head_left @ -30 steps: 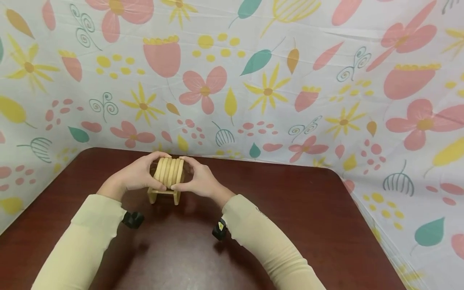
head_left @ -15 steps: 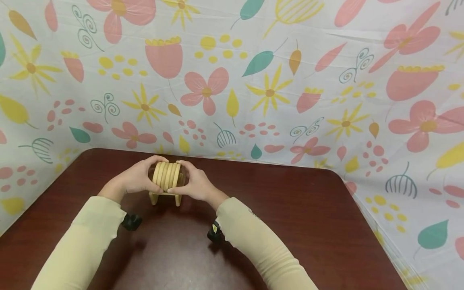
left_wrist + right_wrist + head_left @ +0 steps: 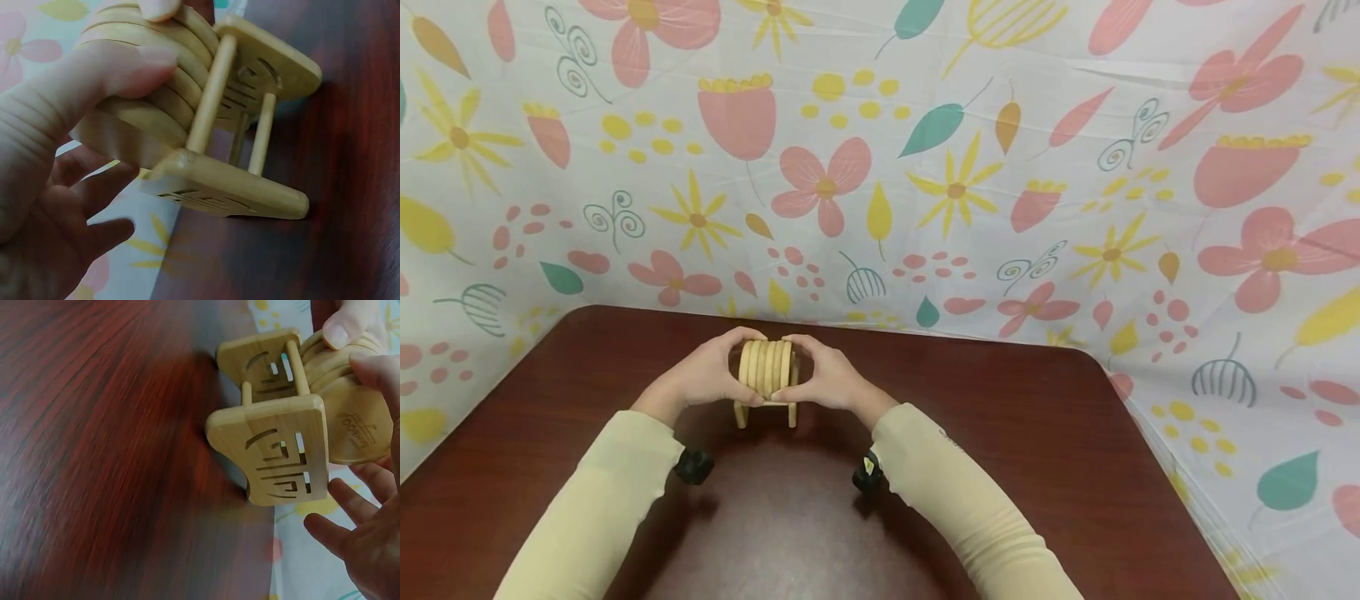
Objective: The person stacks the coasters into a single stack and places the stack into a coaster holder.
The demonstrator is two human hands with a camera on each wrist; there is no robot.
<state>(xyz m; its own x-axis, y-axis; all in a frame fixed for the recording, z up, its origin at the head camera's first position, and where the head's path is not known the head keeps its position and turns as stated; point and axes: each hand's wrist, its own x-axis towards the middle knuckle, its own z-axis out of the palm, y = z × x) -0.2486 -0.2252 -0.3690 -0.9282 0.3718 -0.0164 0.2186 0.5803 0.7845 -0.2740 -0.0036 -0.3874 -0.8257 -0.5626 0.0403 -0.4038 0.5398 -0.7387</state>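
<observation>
A stack of several round wooden coasters (image 3: pixel 766 368) stands on edge at the top of a light wooden coaster holder (image 3: pixel 269 422). My left hand (image 3: pixel 711 372) grips the stack from the left, with its thumb across the near side in the left wrist view. From the right, my right hand (image 3: pixel 832 381) grips the same stack, its thumb close to the left one. The holder's side panels have cut-out patterns and are joined by round rods (image 3: pixel 214 94). Its legs are at the dark tabletop. How deep the coasters sit in the holder is partly hidden.
The dark reddish-brown table (image 3: pixel 1000 433) extends to both sides and towards me. A white cloth (image 3: pixel 880 167) printed with flowers and leaves hangs behind and along the sides. Black wrist cameras (image 3: pixel 693 467) hang under the sleeves.
Over the last second the holder and coasters have shifted right and slightly nearer, both hands moving along with them. Both hands keep their hold on the stack.
</observation>
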